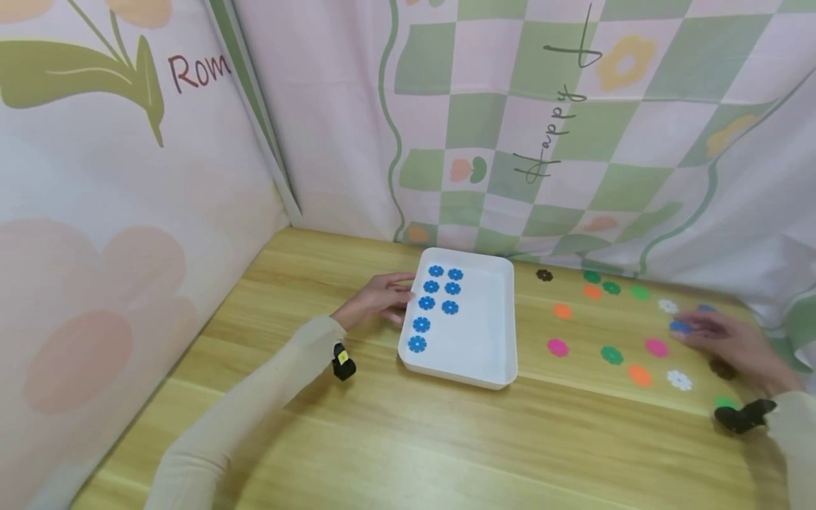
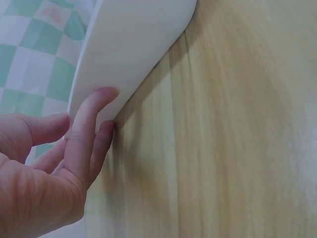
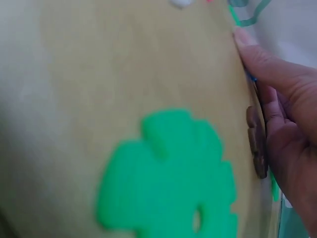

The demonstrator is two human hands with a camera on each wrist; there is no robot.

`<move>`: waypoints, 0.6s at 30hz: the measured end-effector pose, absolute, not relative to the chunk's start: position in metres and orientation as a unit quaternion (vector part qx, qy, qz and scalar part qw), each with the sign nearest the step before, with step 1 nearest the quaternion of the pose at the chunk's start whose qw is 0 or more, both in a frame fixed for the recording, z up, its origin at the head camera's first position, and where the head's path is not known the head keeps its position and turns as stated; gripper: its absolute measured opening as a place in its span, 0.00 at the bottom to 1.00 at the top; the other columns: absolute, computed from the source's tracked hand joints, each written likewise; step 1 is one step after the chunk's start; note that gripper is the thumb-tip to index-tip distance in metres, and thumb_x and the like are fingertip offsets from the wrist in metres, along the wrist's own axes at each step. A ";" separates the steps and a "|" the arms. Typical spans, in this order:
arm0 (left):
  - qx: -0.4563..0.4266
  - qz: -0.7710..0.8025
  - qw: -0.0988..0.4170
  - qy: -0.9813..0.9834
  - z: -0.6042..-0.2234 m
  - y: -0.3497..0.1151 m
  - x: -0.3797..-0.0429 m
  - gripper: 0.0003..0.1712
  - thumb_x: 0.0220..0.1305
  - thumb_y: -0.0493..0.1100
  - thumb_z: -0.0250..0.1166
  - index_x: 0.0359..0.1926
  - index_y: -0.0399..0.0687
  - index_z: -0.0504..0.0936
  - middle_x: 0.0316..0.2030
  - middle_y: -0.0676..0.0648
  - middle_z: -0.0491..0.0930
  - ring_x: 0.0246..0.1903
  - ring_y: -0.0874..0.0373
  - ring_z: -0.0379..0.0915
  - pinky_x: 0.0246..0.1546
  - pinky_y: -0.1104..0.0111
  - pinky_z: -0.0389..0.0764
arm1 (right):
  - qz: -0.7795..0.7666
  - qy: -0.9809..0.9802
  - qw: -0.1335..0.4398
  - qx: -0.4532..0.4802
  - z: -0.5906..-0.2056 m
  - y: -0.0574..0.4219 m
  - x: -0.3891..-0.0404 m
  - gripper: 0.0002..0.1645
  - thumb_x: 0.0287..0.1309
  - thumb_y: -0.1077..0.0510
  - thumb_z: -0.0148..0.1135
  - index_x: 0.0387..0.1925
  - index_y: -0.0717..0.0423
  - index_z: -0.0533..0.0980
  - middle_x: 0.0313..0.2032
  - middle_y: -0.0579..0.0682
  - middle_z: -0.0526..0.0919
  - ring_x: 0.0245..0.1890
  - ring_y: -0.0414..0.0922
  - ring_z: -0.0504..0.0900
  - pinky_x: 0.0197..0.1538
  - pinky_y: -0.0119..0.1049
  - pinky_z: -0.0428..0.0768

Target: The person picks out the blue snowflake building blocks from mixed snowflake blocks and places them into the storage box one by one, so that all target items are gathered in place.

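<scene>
A shallow white tray [image 1: 481, 319] stands on the table, with several blue flower-shaped discs [image 1: 426, 303] in two columns on its left side. My left hand [image 1: 380, 296] is at the tray's left edge. In the left wrist view its fingertips rest against the outside of the tray wall [image 2: 133, 39], with the thumb beside the rim. Over on the right, my right hand [image 1: 727, 340] pinches a blue flower disc [image 1: 681, 326] at its fingertips. In the right wrist view the thumb and fingers hide most of that disc, and only a sliver of blue shows.
Loose flower discs lie right of the tray: orange [image 1: 639, 375], pink [image 1: 557, 347], green [image 1: 611, 355], white [image 1: 679, 380] and brown [image 1: 545, 275]. Another blue disc [image 1: 705, 308] lies behind the right hand. Printed curtains [image 1: 484, 113] border the wooden table [image 1: 382, 439] at back and left.
</scene>
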State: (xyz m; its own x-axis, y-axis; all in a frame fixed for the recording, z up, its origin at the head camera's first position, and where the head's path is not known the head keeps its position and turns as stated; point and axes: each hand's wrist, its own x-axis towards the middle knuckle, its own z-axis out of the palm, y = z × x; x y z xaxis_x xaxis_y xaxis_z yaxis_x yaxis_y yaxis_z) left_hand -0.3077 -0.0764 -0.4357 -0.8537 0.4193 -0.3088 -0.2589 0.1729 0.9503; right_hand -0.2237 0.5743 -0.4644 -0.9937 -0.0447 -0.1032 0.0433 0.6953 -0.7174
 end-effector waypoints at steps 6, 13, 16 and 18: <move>0.058 0.635 0.266 0.723 -0.434 -0.077 -0.307 0.34 0.77 0.37 0.62 0.80 0.51 0.64 0.66 0.35 0.78 0.58 0.42 0.83 0.42 0.63 0.93 | -0.335 0.941 0.043 -0.005 -0.465 0.575 -0.228 0.29 0.73 0.47 0.65 0.67 0.57 0.73 0.43 0.10 0.74 0.37 0.22 0.78 0.32 0.30 0.84; 0.064 0.632 0.266 0.725 -0.433 -0.077 -0.306 0.34 0.78 0.38 0.61 0.80 0.50 0.65 0.66 0.35 0.78 0.59 0.41 0.82 0.43 0.62 0.93 | -0.292 0.956 0.042 -0.006 -0.459 0.574 -0.233 0.26 0.72 0.46 0.66 0.59 0.60 0.75 0.39 0.28 0.81 0.34 0.27 0.76 0.31 0.27 0.79; 0.069 0.633 0.266 0.724 -0.433 -0.076 -0.306 0.33 0.78 0.38 0.61 0.80 0.49 0.64 0.66 0.35 0.78 0.59 0.41 0.82 0.44 0.61 0.93 | -0.285 0.958 0.030 -0.017 -0.457 0.573 -0.235 0.22 0.71 0.48 0.67 0.54 0.61 0.77 0.37 0.35 0.84 0.33 0.28 0.77 0.31 0.27 0.79; 0.068 0.633 0.265 0.724 -0.432 -0.076 -0.305 0.33 0.78 0.37 0.61 0.80 0.49 0.64 0.67 0.35 0.78 0.59 0.41 0.82 0.44 0.61 0.93 | -0.279 0.960 0.019 -0.026 -0.455 0.571 -0.237 0.20 0.72 0.49 0.67 0.52 0.62 0.78 0.36 0.32 0.85 0.34 0.24 0.77 0.32 0.25 0.79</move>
